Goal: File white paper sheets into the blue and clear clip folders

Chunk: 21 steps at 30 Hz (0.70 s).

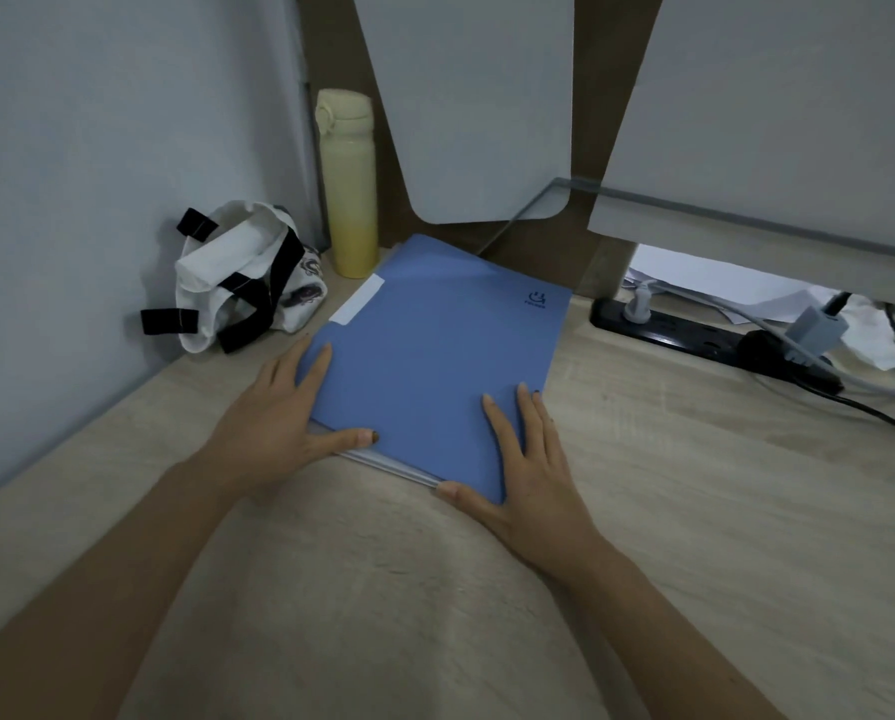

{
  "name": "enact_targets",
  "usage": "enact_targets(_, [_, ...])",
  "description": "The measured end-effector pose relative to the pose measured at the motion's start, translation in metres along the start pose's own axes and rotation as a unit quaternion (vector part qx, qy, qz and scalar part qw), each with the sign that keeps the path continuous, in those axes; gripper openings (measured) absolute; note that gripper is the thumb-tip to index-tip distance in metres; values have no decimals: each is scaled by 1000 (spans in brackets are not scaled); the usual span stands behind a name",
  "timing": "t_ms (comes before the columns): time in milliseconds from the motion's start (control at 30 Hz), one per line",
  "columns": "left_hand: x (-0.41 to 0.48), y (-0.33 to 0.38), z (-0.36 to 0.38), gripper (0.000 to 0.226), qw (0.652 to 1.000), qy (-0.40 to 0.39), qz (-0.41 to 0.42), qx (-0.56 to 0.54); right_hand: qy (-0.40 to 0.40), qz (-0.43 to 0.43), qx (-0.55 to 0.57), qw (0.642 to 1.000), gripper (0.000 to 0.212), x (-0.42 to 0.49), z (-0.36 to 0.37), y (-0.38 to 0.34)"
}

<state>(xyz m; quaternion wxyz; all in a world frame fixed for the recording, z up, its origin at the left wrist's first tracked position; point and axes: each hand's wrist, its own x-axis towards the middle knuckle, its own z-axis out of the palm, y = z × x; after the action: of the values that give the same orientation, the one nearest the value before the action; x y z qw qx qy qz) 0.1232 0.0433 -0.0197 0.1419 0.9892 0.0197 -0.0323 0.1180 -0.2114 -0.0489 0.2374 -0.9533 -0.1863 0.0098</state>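
Our left grip [284, 413] and right grip [526, 459] press flat, fingers straight, on the near corners of the closed blue folder [435, 345] — clear folder [393, 463] stacked beneath it. Whether sheets are filed inside, we cannot tell — likely squaring up.

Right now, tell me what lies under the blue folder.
Only a clear folder edge shows under the blue folder, between the left hand and right hand. Anything else is covered.

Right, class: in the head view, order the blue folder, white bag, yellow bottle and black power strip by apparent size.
1. blue folder
2. white bag
3. yellow bottle and black power strip: too alike to rank; plugs cover part of the strip.
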Motion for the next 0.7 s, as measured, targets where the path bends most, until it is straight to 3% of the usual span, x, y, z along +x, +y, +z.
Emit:
enact_targets(167, [-3,7,-1,119,998,10,-36,-52,1,43,44,998,114,-1,0,-3])
enact_targets(467, [-3,3,-1,130,997,7,-36,-66,-14,11,46,999,107,1,-5,2])
enact_targets(700, [-4,7,-2,116,998,-5,-45,-32,-30,27,40,998,111,0,-8,-3])
